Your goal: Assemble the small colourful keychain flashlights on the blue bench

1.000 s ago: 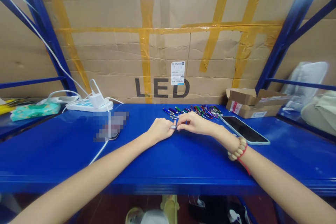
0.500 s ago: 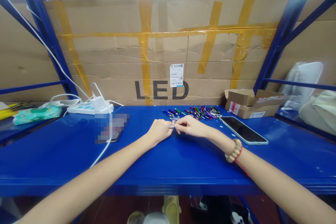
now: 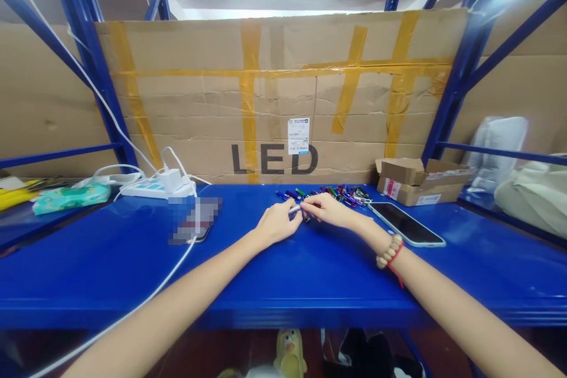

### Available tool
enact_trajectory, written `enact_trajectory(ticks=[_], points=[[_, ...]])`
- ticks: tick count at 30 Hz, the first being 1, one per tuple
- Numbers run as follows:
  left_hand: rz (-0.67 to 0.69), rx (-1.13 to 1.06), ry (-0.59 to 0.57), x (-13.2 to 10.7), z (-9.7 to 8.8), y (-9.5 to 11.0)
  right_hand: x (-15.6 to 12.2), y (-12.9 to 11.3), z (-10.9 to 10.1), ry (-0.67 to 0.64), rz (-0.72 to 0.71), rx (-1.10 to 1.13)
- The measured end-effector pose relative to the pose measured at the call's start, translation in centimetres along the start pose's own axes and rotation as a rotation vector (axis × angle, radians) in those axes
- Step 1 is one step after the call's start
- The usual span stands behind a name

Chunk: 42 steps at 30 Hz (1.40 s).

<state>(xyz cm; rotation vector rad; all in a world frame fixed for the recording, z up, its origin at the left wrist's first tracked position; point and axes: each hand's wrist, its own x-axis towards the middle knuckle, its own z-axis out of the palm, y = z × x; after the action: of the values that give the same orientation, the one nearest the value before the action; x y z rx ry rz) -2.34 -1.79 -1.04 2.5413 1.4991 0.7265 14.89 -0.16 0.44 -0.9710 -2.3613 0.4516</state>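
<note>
My left hand (image 3: pixel 277 223) and my right hand (image 3: pixel 325 209) meet at the middle of the blue shelf (image 3: pixel 310 271). Together they pinch a small silver pen-like piece (image 3: pixel 294 209) between their fingertips. Both hands are closed around it. A beaded bracelet with a red cord (image 3: pixel 390 252) sits on my right wrist. Just behind the hands lies a pile of several small coloured pens or key-ring lights (image 3: pixel 336 194).
A phone (image 3: pixel 406 223) lies face up right of my hands. Behind it stands an open cardboard box (image 3: pixel 416 182). A blurred phone (image 3: pixel 195 221) on a white cable and a power strip (image 3: pixel 157 188) lie at the left. A taped cardboard sheet marked LED (image 3: pixel 274 94) backs the shelf.
The camera has tilted up slightly, so everything sits lower in view. My hands have stayed together on the small silver piece, shifting a little toward the pile.
</note>
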Motion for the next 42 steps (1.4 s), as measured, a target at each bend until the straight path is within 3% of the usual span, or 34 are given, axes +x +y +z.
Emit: enact_trajectory(ticks=[5,12,19,26,35,42], points=[[0.193,-0.162,-0.005,0.5,0.3,-0.9,-0.1,0.2,-0.5,0.113,-0.074,-0.168],[0.188,-0.188,0.023,0.1,0.8,-1.3,-0.1,0.2,0.2,0.139,-0.163,-0.297],[0.191,-0.083,0.066,-0.2,0.6,-0.9,0.0,-0.3,0.5,0.130,-0.059,-0.147],[0.232,0.010,0.119,-0.1,0.9,-1.1,-0.1,-1.0,0.3,0.003,0.115,0.108],[0.118,0.098,-0.009,0.2,0.3,-0.4,0.1,1.2,0.6,-0.058,0.133,0.094],[-0.005,0.085,0.033,0.5,0.5,-0.4,0.2,2.0,0.2,0.037,0.129,0.065]])
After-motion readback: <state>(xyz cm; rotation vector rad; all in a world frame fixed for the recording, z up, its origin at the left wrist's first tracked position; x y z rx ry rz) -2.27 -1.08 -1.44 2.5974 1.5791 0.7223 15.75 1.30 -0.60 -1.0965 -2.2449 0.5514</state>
